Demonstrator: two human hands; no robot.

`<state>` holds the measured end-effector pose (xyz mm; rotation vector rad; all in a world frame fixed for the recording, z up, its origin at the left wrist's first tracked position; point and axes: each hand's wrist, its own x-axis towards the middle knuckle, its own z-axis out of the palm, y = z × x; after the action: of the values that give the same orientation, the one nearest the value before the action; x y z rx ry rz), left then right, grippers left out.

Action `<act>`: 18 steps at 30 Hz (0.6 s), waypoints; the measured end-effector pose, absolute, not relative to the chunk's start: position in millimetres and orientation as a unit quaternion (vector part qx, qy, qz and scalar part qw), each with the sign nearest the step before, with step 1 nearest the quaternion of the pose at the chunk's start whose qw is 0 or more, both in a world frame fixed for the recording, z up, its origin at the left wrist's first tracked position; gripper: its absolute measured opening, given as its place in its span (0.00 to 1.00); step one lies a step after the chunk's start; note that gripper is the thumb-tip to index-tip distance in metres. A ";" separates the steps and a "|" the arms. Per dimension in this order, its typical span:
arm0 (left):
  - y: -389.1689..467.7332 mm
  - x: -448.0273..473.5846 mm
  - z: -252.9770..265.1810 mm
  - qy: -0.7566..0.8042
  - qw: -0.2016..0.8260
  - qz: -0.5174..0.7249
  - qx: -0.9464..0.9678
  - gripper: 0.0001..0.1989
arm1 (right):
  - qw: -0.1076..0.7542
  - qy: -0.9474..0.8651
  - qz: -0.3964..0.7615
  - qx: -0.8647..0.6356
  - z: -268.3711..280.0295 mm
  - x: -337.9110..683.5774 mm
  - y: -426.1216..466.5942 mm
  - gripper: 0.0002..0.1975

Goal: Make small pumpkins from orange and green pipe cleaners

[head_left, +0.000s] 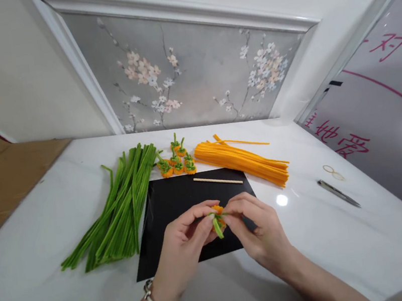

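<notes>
Between my two hands, above the black mat point(167, 201), is a small pipe-cleaner pumpkin point(216, 211) with an orange body and a green stem. My left hand point(184, 237) is closed around its left side, thumb and fingers pinching it. From the right, my right hand point(256, 223) pinches a green strand at the pumpkin's edge. Fingers hide part of the orange body. Beyond the mat stand several finished-looking orange and green pumpkins point(176, 162). A thin wooden stick point(218, 181) lies on the mat's far part.
A bundle of green pipe cleaners point(119, 214) lies on the left, an orange bundle point(243, 161) at the back right. Tweezers point(339, 193) and two thin rings point(333, 172) rest on the white table point(316, 254). A cardboard box point(2, 177) stands far left; a framed floral panel point(203, 68) is behind.
</notes>
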<state>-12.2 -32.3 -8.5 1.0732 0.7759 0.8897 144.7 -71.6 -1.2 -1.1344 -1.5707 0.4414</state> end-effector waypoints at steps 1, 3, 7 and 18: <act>-32.7 -12.4 -8.3 0.341 0.705 0.399 0.476 0.07 | 0.548 -0.649 0.208 -0.486 -1.4 144.4 -72.2 0.06; -33.6 -12.5 -7.4 0.328 0.717 0.402 0.465 0.08 | 0.550 -0.625 0.246 -0.496 -2.4 144.0 -73.4 0.06; -33.8 -11.8 -4.5 0.318 0.718 0.411 0.462 0.08 | 0.548 -0.640 0.234 -0.486 -3.9 142.5 -75.7 0.05; -30.6 -15.4 -1.7 0.292 0.744 0.395 0.453 0.02 | 0.534 -0.672 0.170 -0.484 -3.9 147.1 -77.8 0.08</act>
<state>-15.4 -30.6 -1.7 0.9928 0.6393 0.8659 147.1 -77.8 -3.9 -1.1523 -1.6019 0.4056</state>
